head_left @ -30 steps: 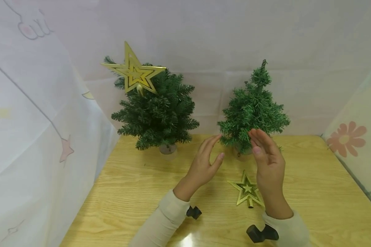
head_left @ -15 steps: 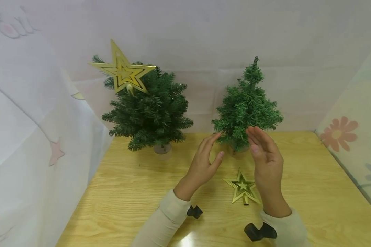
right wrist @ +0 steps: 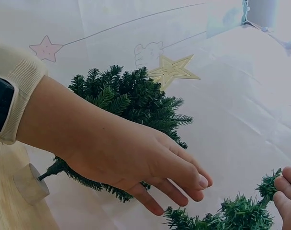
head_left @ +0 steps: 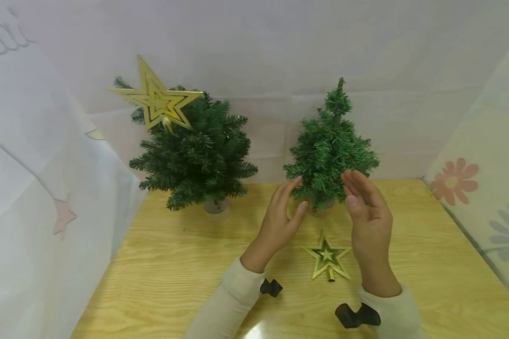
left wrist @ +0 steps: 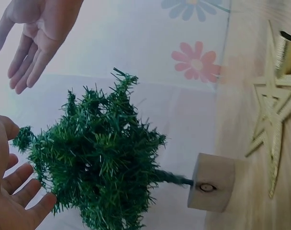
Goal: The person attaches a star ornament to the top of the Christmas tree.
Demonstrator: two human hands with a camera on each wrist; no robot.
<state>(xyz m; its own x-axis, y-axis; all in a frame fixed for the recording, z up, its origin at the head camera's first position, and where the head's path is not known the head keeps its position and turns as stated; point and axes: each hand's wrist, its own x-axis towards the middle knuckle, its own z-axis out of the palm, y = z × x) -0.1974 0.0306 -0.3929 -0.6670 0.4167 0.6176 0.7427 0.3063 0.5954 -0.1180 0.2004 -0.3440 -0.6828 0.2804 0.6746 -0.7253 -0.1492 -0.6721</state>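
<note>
"Pale cloth (head_left: pixel 254 52), printed with flowers, backs a wood-grain table (head_left: pixel 165 273) where a slim tree (head_left: pixel 332 146) stands with its tip bare. Who is pictured?"

"A person in cream sleeves (head_left: pixel 226 306). Left hand (head_left: pixel 277 216) is raised before the slim tree's left side, right hand (head_left: pixel 371 223) before its right; both have loosely bent fingers and hold nothing. Whether the left fingertips brush its branches, I cannot tell."

"And the decorations?"

"One gold star (head_left: pixel 325 256) lies on the table in front of the slim tree. Another star (head_left: pixel 157 101) is perched at the top of a bushy tree (head_left: pixel 199 160), standing to the slim tree's left."

"What do the wrist cameras add?"

"The left one shows the slim tree's wooden base (left wrist: pixel 212 182) whole, marked by a dark ring; from the head, branches partly cover it. It also looks into the hollow end of the gold star's tube (left wrist: pixel 285 52). The right one catches the left hand across the bushy tree, with only the slim tree's upper part along the bottom edge."
</note>
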